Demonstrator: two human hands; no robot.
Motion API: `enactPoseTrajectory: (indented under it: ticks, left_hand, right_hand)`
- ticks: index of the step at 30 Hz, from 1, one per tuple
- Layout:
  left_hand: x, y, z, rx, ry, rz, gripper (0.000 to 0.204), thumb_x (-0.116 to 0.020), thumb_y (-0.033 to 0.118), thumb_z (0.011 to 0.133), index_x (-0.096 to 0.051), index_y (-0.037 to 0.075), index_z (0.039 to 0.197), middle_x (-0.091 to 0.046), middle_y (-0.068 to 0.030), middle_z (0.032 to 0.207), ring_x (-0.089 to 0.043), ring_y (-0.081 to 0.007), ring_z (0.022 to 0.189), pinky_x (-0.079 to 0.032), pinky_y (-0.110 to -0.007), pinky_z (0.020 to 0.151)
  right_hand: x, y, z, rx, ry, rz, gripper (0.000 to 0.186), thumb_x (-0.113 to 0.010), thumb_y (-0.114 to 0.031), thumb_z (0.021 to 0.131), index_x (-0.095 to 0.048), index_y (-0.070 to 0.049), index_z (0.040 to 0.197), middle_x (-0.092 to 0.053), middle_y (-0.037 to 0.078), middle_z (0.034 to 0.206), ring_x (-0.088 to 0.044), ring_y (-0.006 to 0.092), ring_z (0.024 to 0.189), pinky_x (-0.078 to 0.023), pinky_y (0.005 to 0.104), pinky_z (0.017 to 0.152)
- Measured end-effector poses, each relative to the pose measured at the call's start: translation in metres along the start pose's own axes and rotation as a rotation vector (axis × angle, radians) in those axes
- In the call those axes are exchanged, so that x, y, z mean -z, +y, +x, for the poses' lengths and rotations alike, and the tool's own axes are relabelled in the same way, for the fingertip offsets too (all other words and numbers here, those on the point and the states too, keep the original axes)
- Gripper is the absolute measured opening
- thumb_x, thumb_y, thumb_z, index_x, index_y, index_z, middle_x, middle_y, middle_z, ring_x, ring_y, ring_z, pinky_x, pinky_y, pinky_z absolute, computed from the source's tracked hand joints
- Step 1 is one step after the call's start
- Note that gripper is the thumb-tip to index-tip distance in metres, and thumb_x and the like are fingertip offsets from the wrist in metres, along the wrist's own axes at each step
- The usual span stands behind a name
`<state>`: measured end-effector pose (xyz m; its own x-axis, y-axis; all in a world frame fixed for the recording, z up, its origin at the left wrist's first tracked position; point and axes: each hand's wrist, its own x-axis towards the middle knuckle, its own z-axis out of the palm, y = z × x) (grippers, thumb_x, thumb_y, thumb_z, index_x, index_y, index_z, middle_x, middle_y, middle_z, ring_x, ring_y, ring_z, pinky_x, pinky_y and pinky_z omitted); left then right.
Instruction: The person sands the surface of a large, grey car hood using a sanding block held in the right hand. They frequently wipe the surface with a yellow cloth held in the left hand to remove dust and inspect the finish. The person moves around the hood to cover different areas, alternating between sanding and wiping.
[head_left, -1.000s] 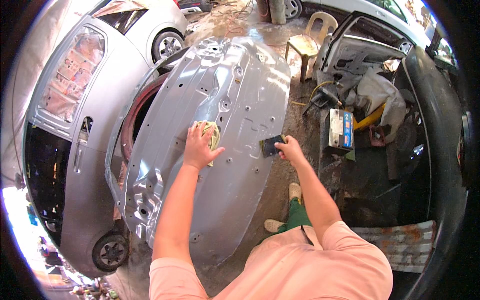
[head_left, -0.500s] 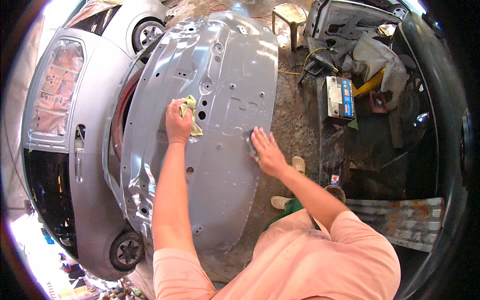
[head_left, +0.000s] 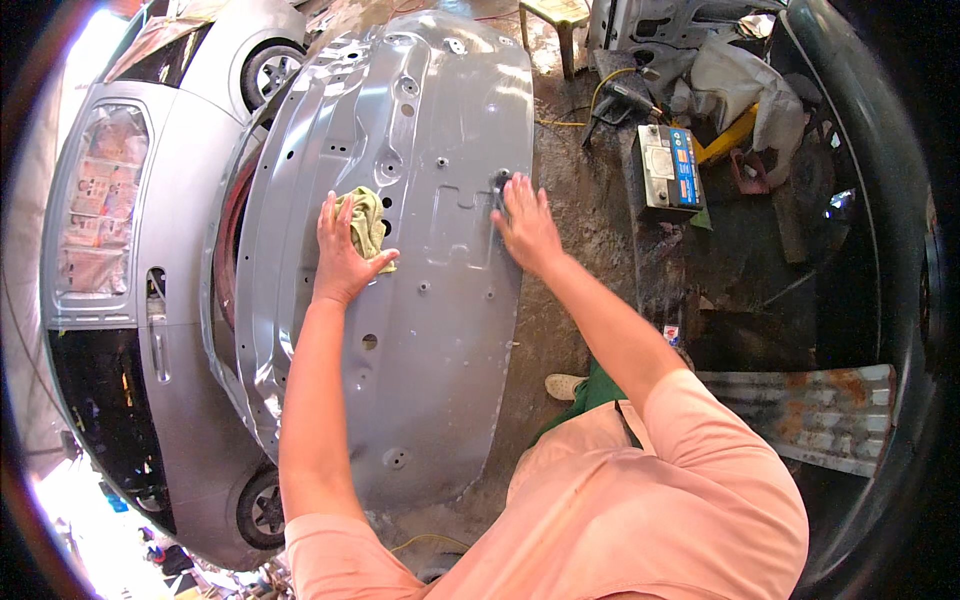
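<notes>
A large curved grey car body panel with several holes and raised seams lies in front of me. On its left part, my left hand rests with fingers and thumb spread around a crumpled yellow-green cloth. The cloth sits between thumb and fingers, not clenched. My right hand is near the panel's right edge, fingers stretched forward over a small dark pad that it moves along the surface. Most of that pad is hidden beneath the fingers.
A silver car with a papered window stands left of the panel. Rightward are a car battery, a black corded power tool, and a rusty corrugated metal sheet. A stool stands at the far side.
My right hand has slid away from me along the panel with the dark pad. My left hand has loosened from the cloth, its fingers now spread. The view has shifted slightly.
</notes>
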<state>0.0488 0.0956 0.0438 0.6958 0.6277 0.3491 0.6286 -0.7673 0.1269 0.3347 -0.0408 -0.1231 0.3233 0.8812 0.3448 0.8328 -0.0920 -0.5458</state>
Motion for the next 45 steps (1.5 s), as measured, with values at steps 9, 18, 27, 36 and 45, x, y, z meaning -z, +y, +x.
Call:
enactPoseTrajectory:
  ticks: [9,18,27,36,45]
  left_hand:
    - [-0.014,-0.021,-0.008,0.128,0.095,-0.011,0.082,-0.083,0.027,0.083,-0.042,0.008,0.151,-0.047,-0.0217,0.152,-0.041,-0.0434,0.146,-0.034,-0.054,0.123]
    - [-0.018,-0.021,-0.007,0.139,0.109,0.000,0.079,-0.082,0.029,0.084,-0.043,0.007,0.150,-0.049,-0.0214,0.150,-0.043,-0.0432,0.143,-0.036,-0.054,0.122]
    - [-0.023,-0.021,0.003,0.100,0.113,-0.010,0.079,-0.081,0.030,0.085,-0.042,0.007,0.150,-0.049,-0.0223,0.150,-0.044,-0.0442,0.142,-0.036,-0.055,0.121]
    - [-0.022,-0.013,0.011,0.098,0.112,-0.034,0.078,-0.081,0.030,0.085,-0.043,0.008,0.149,-0.049,-0.0224,0.150,-0.044,-0.0443,0.142,-0.037,-0.055,0.120]
    - [-0.018,-0.020,0.002,0.118,0.114,-0.002,0.079,-0.081,0.030,0.085,-0.042,0.008,0.150,-0.049,-0.0218,0.151,-0.044,-0.0443,0.142,-0.036,-0.055,0.121]
  right_hand:
    - [0.012,-0.045,-0.064,0.160,-0.134,0.002,0.068,-0.045,-0.043,0.111,-0.039,0.008,0.156,-0.034,0.027,0.167,-0.032,0.0403,0.156,-0.023,0.0566,0.128]
    - [-0.004,-0.121,-0.098,0.066,-0.173,0.178,0.072,-0.044,-0.044,0.111,-0.040,0.014,0.154,-0.031,0.033,0.167,-0.027,0.0447,0.158,-0.023,0.0571,0.128]
    - [-0.016,-0.114,-0.044,-0.060,-0.041,0.173,0.072,-0.045,-0.043,0.111,-0.038,0.014,0.153,-0.033,0.034,0.164,-0.028,0.0457,0.157,-0.022,0.0566,0.128]
    - [-0.010,-0.066,-0.014,-0.015,-0.035,0.080,0.067,-0.050,-0.036,0.111,-0.036,0.009,0.158,-0.027,0.028,0.169,-0.024,0.0409,0.159,-0.019,0.0538,0.130]
    - [0.005,-0.038,-0.050,0.048,-0.100,0.039,0.071,-0.049,-0.041,0.110,-0.037,0.012,0.156,-0.028,0.031,0.168,-0.024,0.0433,0.159,-0.021,0.0546,0.129]
